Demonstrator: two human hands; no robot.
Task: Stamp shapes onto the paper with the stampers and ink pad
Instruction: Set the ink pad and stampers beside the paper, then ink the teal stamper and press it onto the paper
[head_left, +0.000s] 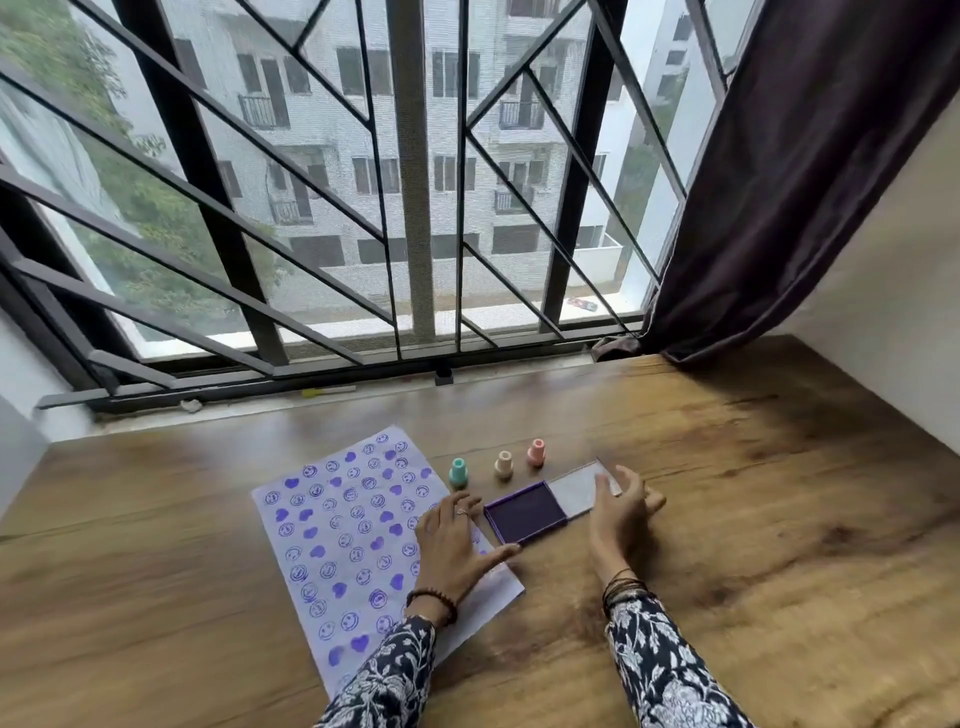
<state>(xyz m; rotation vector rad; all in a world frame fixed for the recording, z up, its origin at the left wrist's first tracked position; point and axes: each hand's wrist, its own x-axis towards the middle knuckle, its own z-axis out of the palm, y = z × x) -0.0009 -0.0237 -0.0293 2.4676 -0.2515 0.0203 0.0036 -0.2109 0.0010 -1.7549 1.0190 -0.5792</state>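
A: Status, left to right?

B: Paper (337, 540) is packed with purple hearts and smileys, mostly left of the left hand (451, 540). That hand lies flat and spread, holding nothing, probably pinning the sheet, thumb at the ink pad (524, 512).

A: Stampers?

B: Teal stamper (458, 472), cream stamper (503, 463) and pink stamper (536, 452) stand beyond both hands, untouched.

A: Right side?

B: Right hand (621, 512), fingers loosely apart, at the clear lid (581, 488). Contact's blurred; likely about to close it.
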